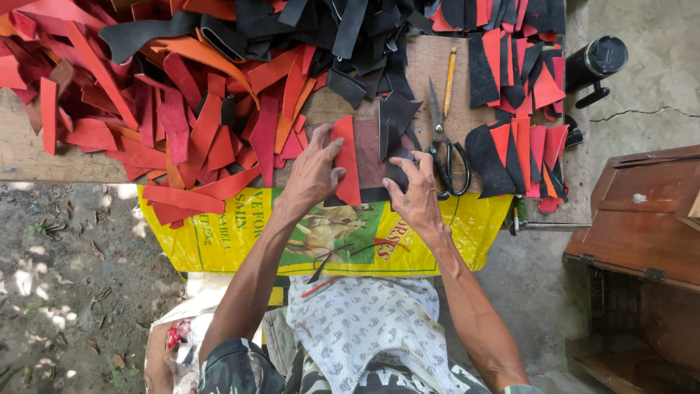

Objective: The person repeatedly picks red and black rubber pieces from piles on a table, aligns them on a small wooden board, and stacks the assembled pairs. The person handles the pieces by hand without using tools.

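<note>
**Two hands on leather pieces at a crowded bench**

Two bare hands rest on a small stack of cut pieces at the near edge of the bench (29,157). Around them the board is crowded. A big heap of red scraps (146,109) fills everything from 9 to 11 o'clock of the hands, and black scraps (306,29) pile up at 12 o'clock. Just at 3 o'clock of the right hand lie scissors (446,149), blades pointing away, with a pencil (450,71) at 1 o'clock beyond them. Farther toward 3 o'clock sits a sorted fan of red and black wedges (518,157). A black flask (594,62) stands at the bench's far right corner, and a wooden box (642,219) is on the ground at 4 o'clock. A yellow sack (219,241) hangs from the bench edge at 6 o'clock, over the person's lap.

The left hand (313,171) pinches a red strip (347,160): thumb on its face, fingers curled at its left edge, the strip running from 12 to 6 o'clock along the fingertips. The right hand (415,193) presses a black piece (397,157) with narrow, bent fingers; the piece lies under the fingertips and pokes out toward 12 o'clock. Between the two pieces a dark maroon piece (368,157) lies flat, touching both.
</note>
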